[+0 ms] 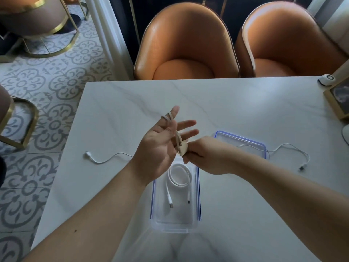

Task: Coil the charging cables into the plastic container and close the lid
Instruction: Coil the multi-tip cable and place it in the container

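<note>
A beige cable [176, 136] is wound in loops around the spread fingers of your left hand [160, 146], which you hold palm up just above the far end of the clear plastic container [156, 210]. That hand is wide open: the fingers are splayed and straight, and nothing is pinched in them; the cable simply drapes over and between them, one loop reaching up near the tip of the longest finger. Your right hand [204, 156] meets it from the right, just above the container's far right corner, with thumb and fingertips closed on the cable's bundled end beside your left palm. How tightly it pinches cannot be told, as the fingers curl away from the camera.

Inside the container, a white cable [179, 178] already lies coiled at the far end, its two plugs stretched toward the near end and lying apart from each other. The container has blue strips along its long sides and stands open on the white marble table [236, 103].

The lid [243, 142], clear with a blue rim, lies flat on the table just beyond the container to the right, partly behind your right wrist. A thin white cable [294, 150] runs loose from under or over the lid, which one is unclear, and trails farther right of the container, ending in a plug. Another thin white cable [105, 159] lies left of the container, passing behind your left wrist.

Beyond the table's far edge from the container stand two orange chairs [187, 46].
</note>
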